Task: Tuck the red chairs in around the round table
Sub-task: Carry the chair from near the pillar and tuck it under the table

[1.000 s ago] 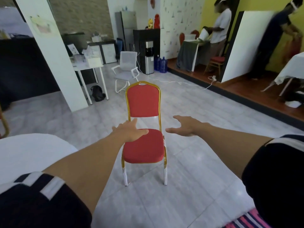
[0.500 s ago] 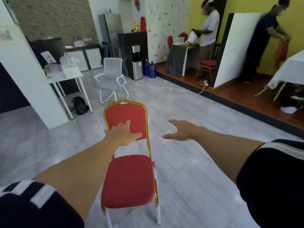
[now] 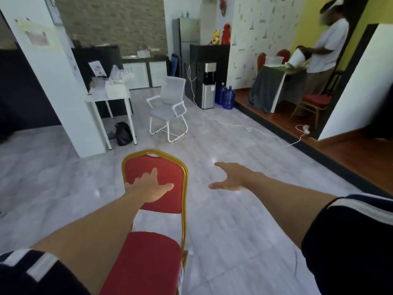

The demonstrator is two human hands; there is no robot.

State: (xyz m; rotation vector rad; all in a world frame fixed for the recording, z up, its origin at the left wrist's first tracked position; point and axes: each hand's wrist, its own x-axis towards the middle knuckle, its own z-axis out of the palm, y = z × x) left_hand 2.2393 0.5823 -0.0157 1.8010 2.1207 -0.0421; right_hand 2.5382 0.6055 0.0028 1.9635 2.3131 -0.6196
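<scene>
A red chair with a gold frame stands on the grey tiled floor right in front of me, its seat at the bottom of the view and its backrest facing me. My left hand is open, fingers spread, in front of the backrest; whether it touches the cushion I cannot tell. My right hand is open in the air to the right of the backrest, apart from the frame. The round table is out of view.
A white mesh office chair stands further ahead. A white desk and a pillar are at left, with a black bag under the desk. A white cable runs across the floor. A raised wooden platform at right holds a person and another red chair.
The view has come closer to the red chair, which now sits lower and nearer. My left hand went from above the seat up to the backrest. The round table has left the view.
</scene>
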